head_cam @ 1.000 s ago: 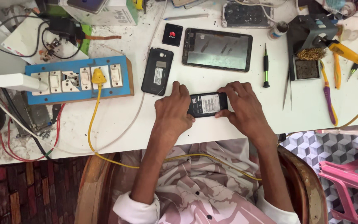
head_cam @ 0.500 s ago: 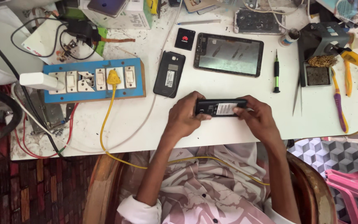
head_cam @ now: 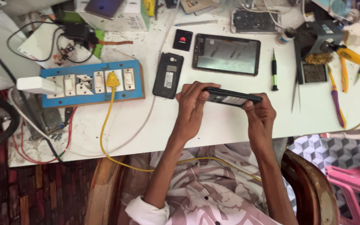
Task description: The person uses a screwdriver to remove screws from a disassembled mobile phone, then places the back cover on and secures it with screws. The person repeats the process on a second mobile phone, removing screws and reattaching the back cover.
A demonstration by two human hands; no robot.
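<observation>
Head view: both hands [head_cam: 192, 109] tilt black phone [head_cam: 232, 96], white label showing.

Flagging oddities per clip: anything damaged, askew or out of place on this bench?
Both hands, left hand and right hand, hold a dark phone on edge. Another phone lies back-open, and the switch board sits askew with a loose yellow cable trailing off the white table.

The table [head_cam: 230, 125] was white, the switchboard [head_cam: 92, 83] blue with a yellow plug [head_cam: 112, 79] and cord; the phone [head_cam: 232, 96] black, the shirt [head_cam: 205, 187] pink-and-white swirled, the chair [head_cam: 351, 179] pink.
</observation>
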